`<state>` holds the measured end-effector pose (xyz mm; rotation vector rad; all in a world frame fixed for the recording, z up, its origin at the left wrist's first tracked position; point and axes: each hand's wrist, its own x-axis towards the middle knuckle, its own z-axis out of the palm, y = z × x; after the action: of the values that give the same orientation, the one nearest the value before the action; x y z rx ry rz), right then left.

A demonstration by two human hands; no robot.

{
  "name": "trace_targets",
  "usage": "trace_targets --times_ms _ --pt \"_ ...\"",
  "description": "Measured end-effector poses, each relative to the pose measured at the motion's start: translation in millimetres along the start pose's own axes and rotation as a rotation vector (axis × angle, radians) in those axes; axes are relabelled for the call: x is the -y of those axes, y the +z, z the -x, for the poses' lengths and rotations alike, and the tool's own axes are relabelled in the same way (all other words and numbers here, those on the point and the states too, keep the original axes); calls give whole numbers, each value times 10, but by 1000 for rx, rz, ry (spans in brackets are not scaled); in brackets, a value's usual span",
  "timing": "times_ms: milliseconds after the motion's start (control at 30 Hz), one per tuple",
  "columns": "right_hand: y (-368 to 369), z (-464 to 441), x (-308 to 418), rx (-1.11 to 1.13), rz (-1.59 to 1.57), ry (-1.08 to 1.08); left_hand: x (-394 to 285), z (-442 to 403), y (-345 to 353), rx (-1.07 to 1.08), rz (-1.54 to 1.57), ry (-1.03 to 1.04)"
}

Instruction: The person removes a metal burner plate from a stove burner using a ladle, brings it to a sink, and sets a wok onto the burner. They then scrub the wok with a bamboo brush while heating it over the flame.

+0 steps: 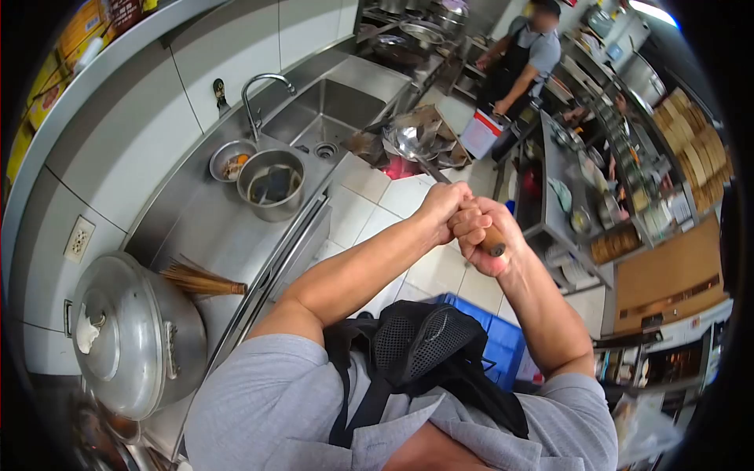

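Note:
Both of my hands are wrapped round one long-handled metal ladle (409,144), held out ahead of my chest. My left hand (446,209) grips the shaft farther forward. Just behind it, my right hand (485,233) closes round the brown wooden handle (494,240), whose end sticks out toward me. The round metal bowl of the ladle is beside a brown cardboard box (446,133) on the floor, partly over it; whether they touch I cannot tell.
At left are a steel counter with a sink (322,114), a pot (271,184), a small bowl (232,161), a bamboo brush (203,279) and a big lidded pot (129,334). A person (526,59) stands ahead near a white bucket (481,133). A blue crate (503,345) is below; shelves stand right.

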<state>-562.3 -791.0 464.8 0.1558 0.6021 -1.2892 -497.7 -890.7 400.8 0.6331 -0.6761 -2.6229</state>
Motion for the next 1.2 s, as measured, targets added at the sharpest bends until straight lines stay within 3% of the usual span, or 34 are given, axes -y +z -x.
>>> trace_targets --times_ms 200,300,500,800,933,1000,1100,1200 --pt "564 -639 1149 79 131 48 -977 -843 338 -34 -4 212" --pt "730 -1075 1505 96 212 58 -1340 -1283 195 32 -34 338" --pt "800 -2081 2200 117 236 194 -1929 -2027 -170 -130 21 395" --pt "244 -3489 3417 -6 200 709 -1857 -3403 -785 -533 195 484" --pt "202 -3797 3763 -46 278 821 -1782 -3779 -843 -595 331 482" --pt "263 -3837 3842 -151 472 805 -1751 -3853 -813 -571 427 518" --pt "428 -3889 3809 -208 671 807 -1813 -3750 -747 -570 441 521" --pt "456 -4134 3637 -197 733 851 -1836 -3848 -1109 -554 550 533"
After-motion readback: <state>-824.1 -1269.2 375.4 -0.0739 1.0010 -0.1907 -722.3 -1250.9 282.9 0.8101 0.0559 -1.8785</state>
